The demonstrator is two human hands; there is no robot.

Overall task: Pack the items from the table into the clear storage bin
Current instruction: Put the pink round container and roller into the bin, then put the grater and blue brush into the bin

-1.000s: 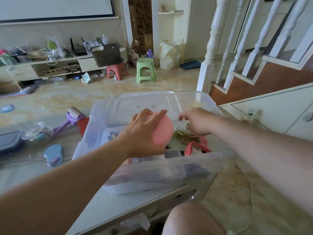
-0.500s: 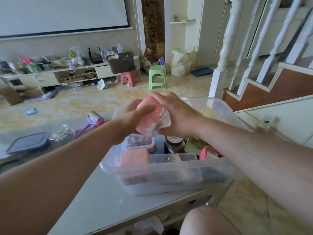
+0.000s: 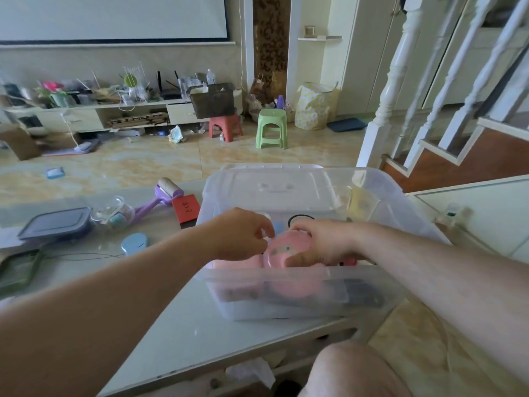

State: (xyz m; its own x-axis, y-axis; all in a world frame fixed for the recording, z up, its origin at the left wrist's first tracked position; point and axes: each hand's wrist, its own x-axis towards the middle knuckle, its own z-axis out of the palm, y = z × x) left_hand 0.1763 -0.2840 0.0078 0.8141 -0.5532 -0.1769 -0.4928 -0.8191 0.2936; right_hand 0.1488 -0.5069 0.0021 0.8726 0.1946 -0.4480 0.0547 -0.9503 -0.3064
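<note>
Both hands inside the clear storage bin point(image 3: 300, 293), which sits on the table point(image 3: 183, 325) at its near right corner. Right hand point(image 3: 323, 242) grips a pink round item point(image 3: 282, 252), fingers curled over its top edge and thumb under the front rim, clamped on it. Item sits low in the bin, on/against other pink stuff near the front wall; looks like a lidded dish or similar, can't tell exactly w/ motion blur. Left hand point(image 3: 243, 234) is just beside the item's left edge, fingers bent w/ tips bunched together; they seem to pinch sth small or thin at the rim, but what it is I can't tell.

Bin is already fairly full; lid point(image 3: 272, 184) leans behind it. Still on the table, left of bin: lint roller point(image 3: 169, 193), red card point(image 3: 186, 209), small clear jar point(image 3: 114, 213), dark lidded container point(image 3: 54, 224), light blue oval thing point(image 3: 134, 245), phone-like tray point(image 3: 17, 267) at far left.

Risks, imo: item gets set tilted on the uneven pile and slides or rolls when let go. Pressing it down could crush or shift things below. Bin rides close to the table corner, so a hard push toward the right could nudge it off the edge. Overfilled stack may stop the lid closing later.
</note>
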